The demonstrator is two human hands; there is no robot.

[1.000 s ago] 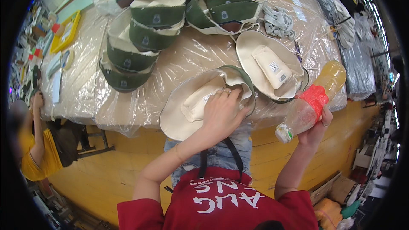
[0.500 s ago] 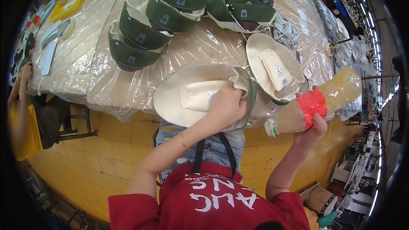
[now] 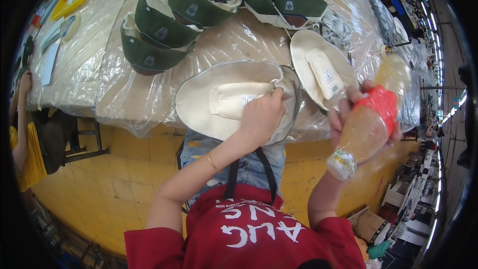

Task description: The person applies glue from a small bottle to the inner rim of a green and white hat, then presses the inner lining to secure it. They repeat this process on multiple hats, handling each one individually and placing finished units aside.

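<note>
My left hand (image 3: 261, 117) presses down on a cream hat (image 3: 224, 102) at the counter (image 3: 104, 94) edge, fingers pinching its lining. My right hand (image 3: 348, 114) grips a tilted bottle (image 3: 371, 119). Beyond them: another cream hat (image 3: 321, 72), then stacked green hats (image 3: 164, 30).

A clear bottle (image 3: 371, 119) with an orange-red label band lay tilted in the right hand (image 3: 348, 114). Small white tags (image 3: 247, 100) sat inside the cream hat (image 3: 219, 102) and its neighbour (image 3: 323, 72); grey square patches (image 3: 191, 9) marked the green caps. A brown carton (image 3: 368, 225) stood on the floor at lower right.
</note>
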